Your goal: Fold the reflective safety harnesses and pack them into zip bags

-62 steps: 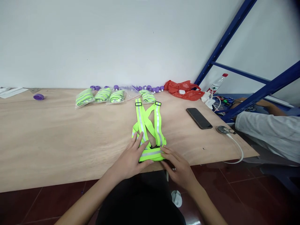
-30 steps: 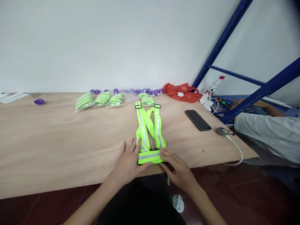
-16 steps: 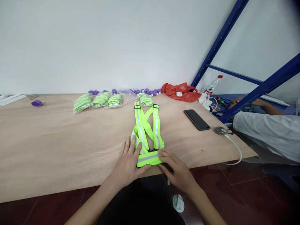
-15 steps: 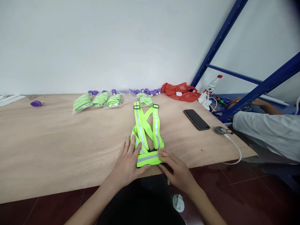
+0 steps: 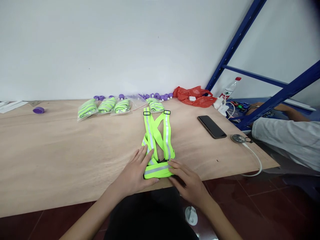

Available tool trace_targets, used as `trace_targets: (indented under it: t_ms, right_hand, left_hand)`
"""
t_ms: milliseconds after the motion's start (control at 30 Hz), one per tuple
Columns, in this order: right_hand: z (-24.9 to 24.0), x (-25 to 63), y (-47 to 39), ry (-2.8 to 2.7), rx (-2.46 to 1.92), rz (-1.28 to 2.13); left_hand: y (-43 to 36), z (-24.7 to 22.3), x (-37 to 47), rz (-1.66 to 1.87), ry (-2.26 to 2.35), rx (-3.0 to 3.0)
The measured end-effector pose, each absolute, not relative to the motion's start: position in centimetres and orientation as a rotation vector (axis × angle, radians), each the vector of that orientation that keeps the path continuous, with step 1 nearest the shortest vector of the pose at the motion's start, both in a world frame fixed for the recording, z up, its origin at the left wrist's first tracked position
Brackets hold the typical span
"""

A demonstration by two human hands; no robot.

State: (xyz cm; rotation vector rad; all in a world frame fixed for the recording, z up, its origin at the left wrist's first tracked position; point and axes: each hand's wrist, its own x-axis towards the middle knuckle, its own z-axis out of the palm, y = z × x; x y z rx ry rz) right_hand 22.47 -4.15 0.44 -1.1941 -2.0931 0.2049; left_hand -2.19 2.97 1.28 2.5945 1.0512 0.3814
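Observation:
A neon yellow-green reflective vest (image 5: 167,140) made of straps with silver stripes lies on the wooden table in front of me. Two black buckles top its shoulder straps, which cross in the middle. Its waist band is folded into a flat stack at the near edge. My left hand (image 5: 136,170) rests against the left side, fingers stretched out over the straps and thumb along the band's lower edge. At the band's right end, my right hand (image 5: 188,181) has its fingers curled over the top and its thumb below, holding that end.
Several bagged vests (image 5: 107,106) lie near the wall, with purple caps (image 5: 157,96) behind. A red plastic bag (image 5: 193,96), black phone (image 5: 212,127) and round device with a white cable (image 5: 238,138) are to the right. Beyond the blue frame (image 5: 255,75), another person's sleeve (image 5: 287,138) shows.
The left end of the folded band has shifted slightly left with my left hand. My right hand stays at the other end. The view has turned a little.

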Motion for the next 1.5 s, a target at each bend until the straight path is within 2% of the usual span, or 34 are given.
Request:
trace_targets:
  t_ms: [533, 1500]
  right_hand:
    - [0.5, 22.6, -5.6, -2.192, -1.124, 0.106]
    - [-0.3, 22.0, -5.6, -2.063, -1.102, 0.067]
  left_hand:
    - [0.3, 1.2, -2.6, 0.208, 0.934, 2.845]
    - [1.9, 3.3, -1.7, 0.611, 0.799, 2.56]
